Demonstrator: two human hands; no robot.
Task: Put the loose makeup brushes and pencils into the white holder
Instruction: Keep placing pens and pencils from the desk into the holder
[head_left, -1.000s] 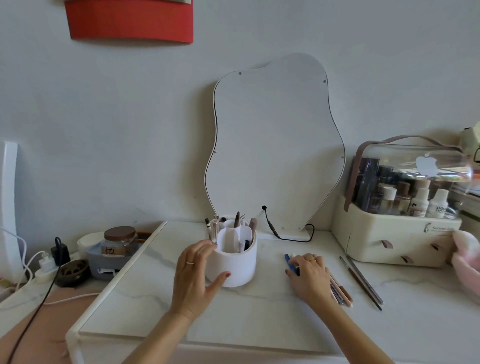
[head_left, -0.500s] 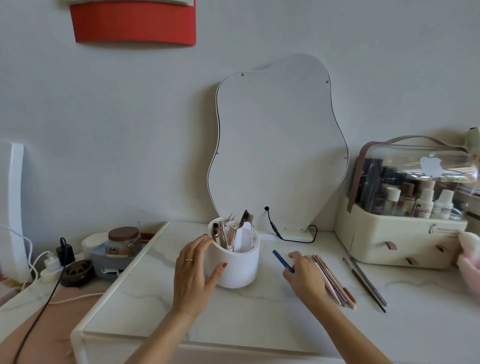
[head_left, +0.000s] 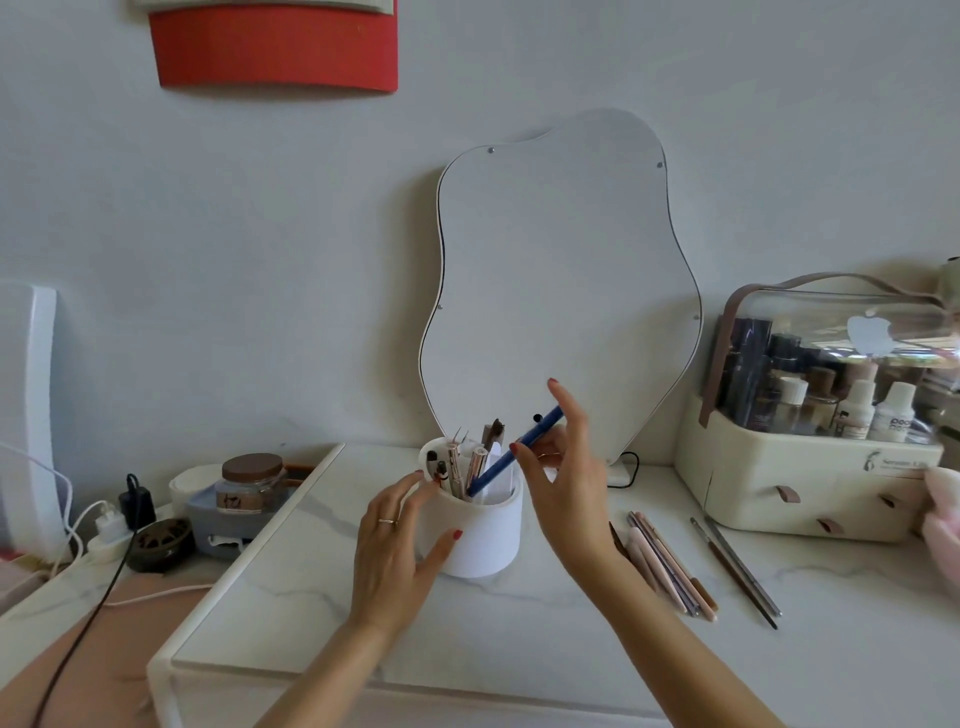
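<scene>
L hand (head_left: 395, 540) gripped white holder (head_left: 480, 535) mid-scene, fingers+thumb wrapped round its wall, R hand (head_left: 563, 483) pinched blue pencil (head_left: 514, 452) slanted w/ tip inside holder, loose brushes (head_left: 670, 566) lying just right.

We face a pale grey wall (head_left: 208, 234) in soft, even light — a wavy-edged mirror (head_left: 561, 280) stands against it on our white marble tabletop (head_left: 519, 639). Above and left of the mirror hangs a red panel (head_left: 275, 47); right of the mirror sits a cream organiser (head_left: 810, 483) with a clear lid.
</scene>
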